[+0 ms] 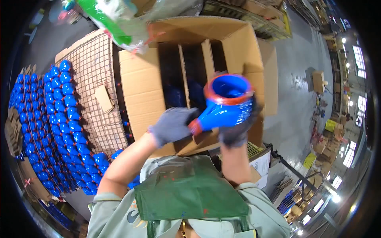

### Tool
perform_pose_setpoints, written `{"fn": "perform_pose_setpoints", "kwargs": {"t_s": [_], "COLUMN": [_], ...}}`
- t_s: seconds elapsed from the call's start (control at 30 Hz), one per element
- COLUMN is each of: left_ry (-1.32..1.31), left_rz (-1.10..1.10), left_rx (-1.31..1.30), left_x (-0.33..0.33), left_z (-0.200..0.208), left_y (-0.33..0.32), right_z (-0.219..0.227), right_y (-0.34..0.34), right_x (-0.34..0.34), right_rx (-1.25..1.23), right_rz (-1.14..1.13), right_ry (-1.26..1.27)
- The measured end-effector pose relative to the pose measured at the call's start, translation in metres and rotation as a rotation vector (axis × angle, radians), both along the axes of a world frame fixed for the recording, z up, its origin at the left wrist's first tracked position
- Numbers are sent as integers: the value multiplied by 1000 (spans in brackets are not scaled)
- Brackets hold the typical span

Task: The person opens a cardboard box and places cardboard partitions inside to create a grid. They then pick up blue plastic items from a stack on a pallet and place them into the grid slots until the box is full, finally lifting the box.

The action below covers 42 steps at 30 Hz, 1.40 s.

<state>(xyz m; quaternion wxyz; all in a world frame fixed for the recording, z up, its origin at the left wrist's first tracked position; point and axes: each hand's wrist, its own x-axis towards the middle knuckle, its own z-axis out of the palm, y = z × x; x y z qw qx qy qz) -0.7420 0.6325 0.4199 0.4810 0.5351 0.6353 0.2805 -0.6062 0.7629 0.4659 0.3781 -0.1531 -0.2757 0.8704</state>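
Observation:
A glossy blue hollow fitting (pixel 228 111) with a wide round mouth and orange-red rims is held tilted above an open cardboard box (pixel 142 85). My right hand (pixel 237 133), in a dark grey glove, is wrapped around its far right side and underside. My left hand (pixel 173 125), gloved as well, closes at the fitting's narrow orange-red end; its fingertips are partly hidden. Upright cardboard dividers (pixel 207 59) split the box, and other blue parts (pixel 173 94) lie dimly in its compartments. Motion blurs both hands a little.
Rows of similar blue parts (pixel 67 113) stand at the left, beside a wire-mesh panel (pixel 93 71) bearing a cardboard scrap (pixel 104 98). Clear and green plastic bags (pixel 119 23) hang over the box's far left corner. A metal trolley handle (pixel 293 170) juts out at the right.

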Motion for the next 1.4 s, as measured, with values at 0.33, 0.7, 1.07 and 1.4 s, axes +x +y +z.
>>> {"fn": "perform_pose_setpoints", "kwargs": {"t_s": [0.33, 0.7, 1.07, 1.4], "left_ry": [950, 803, 683, -159], "left_rz": [-405, -387, 1379, 1483], "left_rx": [51, 153, -282, 73], "left_x": [137, 117, -229, -230], "left_z": [-138, -124, -211, -181], "left_y": [161, 87, -201, -149], "right_z": [-58, -231, -201, -65], "right_y": [106, 124, 90, -89], "right_x": [20, 3, 25, -66], "right_rx": [1061, 1500, 775, 793], "right_rz": [-431, 494, -297, -28], "right_ry": [-853, -1774, -1045, -848]}}
